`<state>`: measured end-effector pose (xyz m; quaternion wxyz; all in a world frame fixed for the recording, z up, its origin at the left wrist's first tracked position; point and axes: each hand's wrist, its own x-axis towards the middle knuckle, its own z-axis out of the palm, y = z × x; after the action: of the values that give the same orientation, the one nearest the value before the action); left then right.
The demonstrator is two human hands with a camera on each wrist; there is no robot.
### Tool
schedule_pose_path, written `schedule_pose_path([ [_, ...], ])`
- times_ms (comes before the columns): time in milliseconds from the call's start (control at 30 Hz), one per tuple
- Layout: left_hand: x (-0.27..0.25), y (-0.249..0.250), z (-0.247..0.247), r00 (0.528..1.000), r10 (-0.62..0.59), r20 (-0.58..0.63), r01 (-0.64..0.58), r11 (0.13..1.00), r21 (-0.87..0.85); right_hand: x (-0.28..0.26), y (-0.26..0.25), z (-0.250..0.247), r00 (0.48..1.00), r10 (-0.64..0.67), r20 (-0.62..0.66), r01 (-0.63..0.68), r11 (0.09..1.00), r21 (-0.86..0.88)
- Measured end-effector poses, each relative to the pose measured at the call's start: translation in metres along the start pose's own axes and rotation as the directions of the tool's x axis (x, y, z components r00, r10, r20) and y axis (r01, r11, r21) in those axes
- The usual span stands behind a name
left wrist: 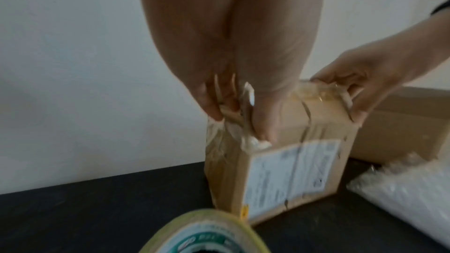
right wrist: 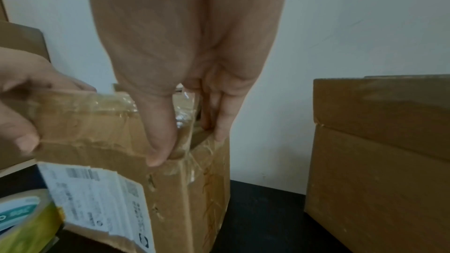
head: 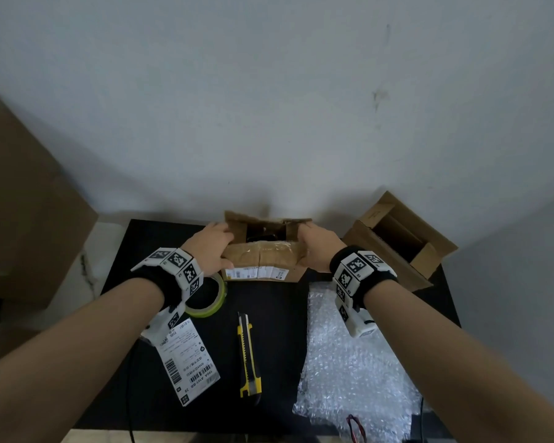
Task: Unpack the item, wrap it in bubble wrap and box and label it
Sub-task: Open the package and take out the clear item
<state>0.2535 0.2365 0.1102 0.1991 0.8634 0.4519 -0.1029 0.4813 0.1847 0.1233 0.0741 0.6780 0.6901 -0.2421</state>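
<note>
A small taped cardboard box (head: 263, 260) with a white shipping label stands at the back of the black table (head: 279, 302). Its top flaps are open and something dark shows inside. My left hand (head: 213, 247) grips the box's left top corner, thumb on the front and fingers over the edge (left wrist: 243, 114). My right hand (head: 317, 247) grips the right top corner, thumb on the front flap and fingers inside (right wrist: 192, 128). A bubble wrap sheet (head: 349, 356) lies at the right. A loose label (head: 189, 359) lies at the left.
An empty open cardboard box (head: 400, 241) stands to the right of the small one. A roll of tape (head: 208, 298) sits under my left wrist. A yellow utility knife (head: 248, 356) lies in the table's middle. A large brown box (head: 23, 203) stands at far left.
</note>
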Motion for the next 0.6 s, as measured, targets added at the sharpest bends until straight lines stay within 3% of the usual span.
schedule_pose_path([
  [167, -0.008, 0.001, 0.008, 0.991, 0.098, -0.087, -0.089, 0.991, 0.103, -0.005, 0.000, 0.007, 0.998, -0.061, 0.003, 0.061, 0.997, 0.038],
  [267, -0.013, 0.001, 0.011, 0.985, 0.151, -0.081, -0.139, 0.981, 0.136, -0.009, 0.001, 0.013, 0.991, -0.117, -0.066, 0.120, 0.992, 0.050],
  [367, -0.018, -0.005, 0.007, 0.991, 0.134, -0.004, -0.134, 0.991, 0.027, -0.015, 0.003, 0.022, 0.980, -0.142, -0.141, 0.152, 0.986, 0.064],
  [467, -0.024, -0.008, 0.003, 0.997, 0.054, 0.052, -0.044, 0.983, -0.176, -0.022, 0.007, 0.028, 0.982, -0.134, -0.134, 0.151, 0.980, 0.129],
  [600, -0.026, -0.004, 0.000, 0.991, 0.021, 0.132, 0.005, 0.981, -0.192, -0.026, 0.008, 0.024, 0.997, -0.008, -0.075, 0.036, 0.924, 0.381],
])
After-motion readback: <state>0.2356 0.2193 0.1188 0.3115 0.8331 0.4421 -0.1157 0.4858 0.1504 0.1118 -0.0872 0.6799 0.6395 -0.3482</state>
